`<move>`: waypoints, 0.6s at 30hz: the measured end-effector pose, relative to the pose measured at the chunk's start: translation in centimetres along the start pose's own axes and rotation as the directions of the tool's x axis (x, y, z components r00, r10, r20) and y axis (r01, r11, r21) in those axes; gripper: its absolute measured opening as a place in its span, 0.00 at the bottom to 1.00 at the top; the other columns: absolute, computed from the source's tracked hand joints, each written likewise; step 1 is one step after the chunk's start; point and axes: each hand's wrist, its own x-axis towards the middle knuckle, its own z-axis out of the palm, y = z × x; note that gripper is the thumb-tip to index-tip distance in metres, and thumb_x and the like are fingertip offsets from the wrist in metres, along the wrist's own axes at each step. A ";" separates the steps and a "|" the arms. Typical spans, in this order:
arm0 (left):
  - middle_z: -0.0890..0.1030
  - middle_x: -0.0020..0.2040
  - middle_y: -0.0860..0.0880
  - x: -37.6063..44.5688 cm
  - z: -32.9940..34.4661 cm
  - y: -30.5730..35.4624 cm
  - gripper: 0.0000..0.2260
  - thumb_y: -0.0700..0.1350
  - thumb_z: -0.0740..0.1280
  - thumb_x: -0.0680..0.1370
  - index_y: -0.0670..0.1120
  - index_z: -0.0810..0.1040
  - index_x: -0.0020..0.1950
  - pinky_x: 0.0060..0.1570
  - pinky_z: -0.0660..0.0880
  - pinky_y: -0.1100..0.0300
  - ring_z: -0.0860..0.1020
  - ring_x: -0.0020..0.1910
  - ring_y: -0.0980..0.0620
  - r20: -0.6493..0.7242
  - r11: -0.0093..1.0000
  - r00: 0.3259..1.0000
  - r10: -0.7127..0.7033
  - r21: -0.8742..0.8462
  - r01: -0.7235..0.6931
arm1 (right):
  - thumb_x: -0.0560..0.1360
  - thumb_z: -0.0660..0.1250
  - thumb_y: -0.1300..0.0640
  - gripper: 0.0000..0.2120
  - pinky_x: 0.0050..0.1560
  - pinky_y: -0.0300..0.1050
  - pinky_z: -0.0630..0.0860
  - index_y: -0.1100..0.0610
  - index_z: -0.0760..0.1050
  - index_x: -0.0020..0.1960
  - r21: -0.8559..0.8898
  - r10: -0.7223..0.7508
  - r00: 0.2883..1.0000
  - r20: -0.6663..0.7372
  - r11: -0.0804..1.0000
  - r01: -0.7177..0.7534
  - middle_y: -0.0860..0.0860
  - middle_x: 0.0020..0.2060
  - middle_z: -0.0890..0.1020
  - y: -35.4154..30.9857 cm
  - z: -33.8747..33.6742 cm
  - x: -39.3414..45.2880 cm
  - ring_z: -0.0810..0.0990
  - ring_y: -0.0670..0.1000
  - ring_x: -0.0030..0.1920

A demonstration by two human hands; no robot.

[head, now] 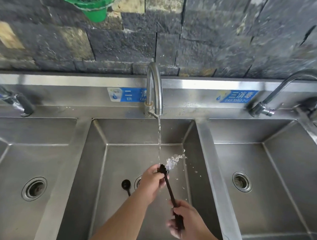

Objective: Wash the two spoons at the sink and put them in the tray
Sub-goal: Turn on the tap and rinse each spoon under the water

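Note:
A long dark spoon (pixel 169 188) is held over the middle sink basin (pixel 143 131), its bowl up under the running water. My right hand (pixel 186 219) grips the lower end of its handle. My left hand (pixel 152 181) is wrapped around the spoon's bowl, fingers on it where the stream from the middle faucet (pixel 154 87) hits and splashes to the right. A second dark spoon (pixel 126 185) lies on the basin floor beside the drain, left of my left hand, partly hidden by my forearm. No tray is in view.
Steel basins flank the middle one: a left basin (pixel 11 157) with its drain (pixel 34 188) and a right basin (pixel 281 151) with its drain (pixel 242 181). Faucets stand at far left (pixel 18 101) and right (pixel 279 94). A green plastic object (pixel 91 7) hangs on the stone wall.

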 end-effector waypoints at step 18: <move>0.83 0.43 0.41 -1.8 -0.4 5.4 0.08 0.36 0.62 0.79 0.45 0.79 0.50 0.24 0.72 0.65 0.84 0.35 0.49 -0.148 0.982 0.975 0.165 0.119 -0.148 | 0.76 0.66 0.69 0.04 0.24 0.35 0.77 0.63 0.74 0.43 0.419 -0.201 0.960 -0.197 0.868 0.268 0.56 0.27 0.80 -3.1 -0.2 0.0 0.81 0.47 0.24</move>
